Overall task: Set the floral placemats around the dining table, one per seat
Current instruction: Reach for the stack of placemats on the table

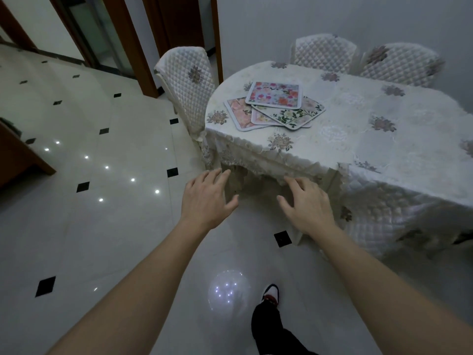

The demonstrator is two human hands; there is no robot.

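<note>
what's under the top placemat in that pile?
Under the top placemat: a pink mat, a leafy white mat, and a sliver of another pink one. Anything fully covered can't be seen.

There is only one view, from a wide-angle camera on the person's head. It looks forward and down, from standing height, over both outstretched arms toward the near rounded end of the dining table (332, 129). The table stays a little ahead and to the right. The tiled floor (76, 226) fills the left and lower part, and straight lines bend near the edges.
</note>
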